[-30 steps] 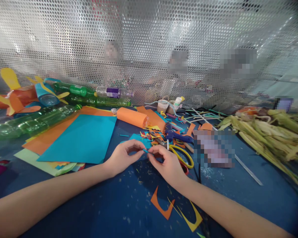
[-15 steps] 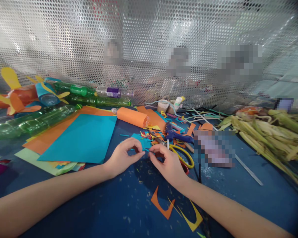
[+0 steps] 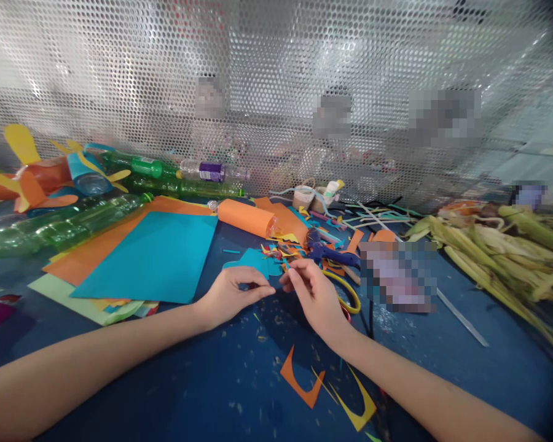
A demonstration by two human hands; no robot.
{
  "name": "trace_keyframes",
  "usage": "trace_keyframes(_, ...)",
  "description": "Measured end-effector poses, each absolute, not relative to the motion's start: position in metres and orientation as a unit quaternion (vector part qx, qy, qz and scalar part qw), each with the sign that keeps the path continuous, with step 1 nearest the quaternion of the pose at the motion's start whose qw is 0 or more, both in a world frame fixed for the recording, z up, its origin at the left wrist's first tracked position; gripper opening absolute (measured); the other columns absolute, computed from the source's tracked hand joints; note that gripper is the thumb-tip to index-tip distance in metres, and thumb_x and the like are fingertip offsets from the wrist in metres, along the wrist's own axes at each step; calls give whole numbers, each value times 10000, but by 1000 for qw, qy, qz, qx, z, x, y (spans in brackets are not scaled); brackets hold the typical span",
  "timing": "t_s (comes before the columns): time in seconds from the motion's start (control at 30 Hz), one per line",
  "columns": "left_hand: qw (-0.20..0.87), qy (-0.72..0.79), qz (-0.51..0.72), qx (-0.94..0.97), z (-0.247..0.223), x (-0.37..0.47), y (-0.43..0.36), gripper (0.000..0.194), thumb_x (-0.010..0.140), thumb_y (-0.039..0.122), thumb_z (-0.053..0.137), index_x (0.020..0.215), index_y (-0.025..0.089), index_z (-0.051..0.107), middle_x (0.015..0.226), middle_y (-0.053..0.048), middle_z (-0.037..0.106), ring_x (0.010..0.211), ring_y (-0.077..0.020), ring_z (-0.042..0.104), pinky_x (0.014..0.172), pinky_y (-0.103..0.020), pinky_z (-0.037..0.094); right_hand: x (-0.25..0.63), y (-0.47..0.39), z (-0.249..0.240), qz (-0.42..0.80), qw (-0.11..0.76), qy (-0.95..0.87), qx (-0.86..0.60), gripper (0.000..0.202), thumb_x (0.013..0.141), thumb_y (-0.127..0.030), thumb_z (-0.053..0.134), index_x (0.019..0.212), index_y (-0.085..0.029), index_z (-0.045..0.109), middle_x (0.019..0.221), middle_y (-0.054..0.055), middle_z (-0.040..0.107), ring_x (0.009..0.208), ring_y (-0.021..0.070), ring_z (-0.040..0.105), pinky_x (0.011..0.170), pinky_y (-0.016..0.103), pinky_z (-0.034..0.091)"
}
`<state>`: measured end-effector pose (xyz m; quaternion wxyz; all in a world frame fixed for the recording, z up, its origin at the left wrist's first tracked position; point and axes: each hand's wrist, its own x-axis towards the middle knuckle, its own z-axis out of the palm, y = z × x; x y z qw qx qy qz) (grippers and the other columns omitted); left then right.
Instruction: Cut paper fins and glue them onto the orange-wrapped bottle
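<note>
My left hand [image 3: 235, 294] hovers over the blue table [image 3: 203, 374], thumb and forefinger pinched together. Whatever lies between those fingertips is too small to make out. Just to its right is my right hand [image 3: 314, 298], its fingers curled in towards the thumb; anything in them is hidden. The two hands are a little apart. Behind them lie cut blue paper pieces [image 3: 252, 261] and a heap of small coloured paper scraps [image 3: 288, 248]. Scissors with a yellow handle [image 3: 352, 298] are partly covered by my right hand.
An orange-wrapped bottle [image 3: 246, 218] lies beyond the hands. Blue paper [image 3: 152, 258] tops a stack at left, near green bottles [image 3: 83, 227]. A hot glue gun [image 3: 334, 253], a blurred-out flat object [image 3: 396, 276] and corn husks [image 3: 502, 245] are at right. Orange offcut [image 3: 301, 383] in front.
My hands have drawn slightly apart, and the thin blue strip seen between their fingertips no longer shows there. My right hand has turned and lifted a little, uncovering more of the blue paper.
</note>
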<state>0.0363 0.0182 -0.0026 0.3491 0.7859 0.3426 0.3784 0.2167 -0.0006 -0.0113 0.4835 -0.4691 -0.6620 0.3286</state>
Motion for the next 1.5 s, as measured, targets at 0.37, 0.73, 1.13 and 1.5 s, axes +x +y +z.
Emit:
trace_keyframes(0.37,312,361,365,799,-3,37,15,139,802,283,541,714,175,541,682,0,575,627,-114,545,601,-239,460,216,-5,-13,292,430,-726,-450,106,880,-258,433,956,-214,491,814,28,619,760,164,617,703,283,491)
trace_keyframes(0.73,439,349,386,733,-12,37,23,55,808,222,527,830,174,541,783,9,556,728,-109,565,722,-271,495,215,-6,-15,263,382,-770,-439,146,852,-165,443,968,-204,522,888,37,634,801,153,619,737,285,496)
trace_keyframes(1.13,282,421,427,749,5,23,43,123,824,226,469,903,173,547,850,-28,610,785,-140,587,727,-267,476,214,-4,-15,189,348,-800,-452,107,822,-144,501,883,-210,559,834,6,629,774,149,599,718,278,478)
trace_keyframes(1.5,46,456,216,862,-14,-17,99,127,778,176,490,775,169,616,781,-42,607,748,-182,558,684,-293,431,216,-2,-20,148,343,-825,-424,195,851,-134,461,951,-230,598,955,32,616,933,159,565,848,311,451)
